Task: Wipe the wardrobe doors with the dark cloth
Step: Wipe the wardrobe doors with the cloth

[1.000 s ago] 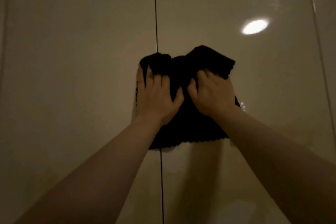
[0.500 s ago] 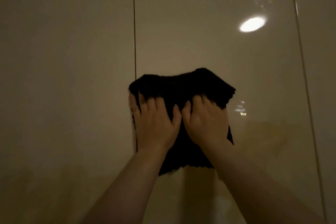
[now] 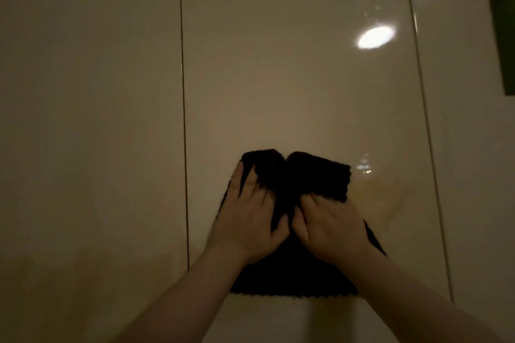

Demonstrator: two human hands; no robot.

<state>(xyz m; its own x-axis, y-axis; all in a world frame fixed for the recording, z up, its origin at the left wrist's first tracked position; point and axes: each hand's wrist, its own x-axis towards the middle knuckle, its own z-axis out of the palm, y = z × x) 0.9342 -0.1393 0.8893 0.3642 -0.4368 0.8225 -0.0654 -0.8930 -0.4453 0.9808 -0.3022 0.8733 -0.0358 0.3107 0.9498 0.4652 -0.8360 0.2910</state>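
A dark cloth (image 3: 301,175) is pressed flat against a glossy cream wardrobe door (image 3: 292,78), the middle panel of three. My left hand (image 3: 248,220) lies on the cloth's left part, fingers bunching the fabric. My right hand (image 3: 331,227) presses the cloth's right part, fingers curled into it. The two hands sit side by side, thumbs nearly touching. The cloth's scalloped lower edge (image 3: 292,294) hangs below my wrists.
A thin vertical gap (image 3: 184,120) separates the left door (image 3: 83,120) from the middle one; another gap (image 3: 426,133) borders the right door (image 3: 468,175). A bright lamp reflection (image 3: 376,37) glares on the middle door. A dark edge (image 3: 504,22) shows at the top right.
Both hands have slid the cloth down and to the right, off the left gap and fully onto the middle door. The view has shifted, bringing the right door into sight.
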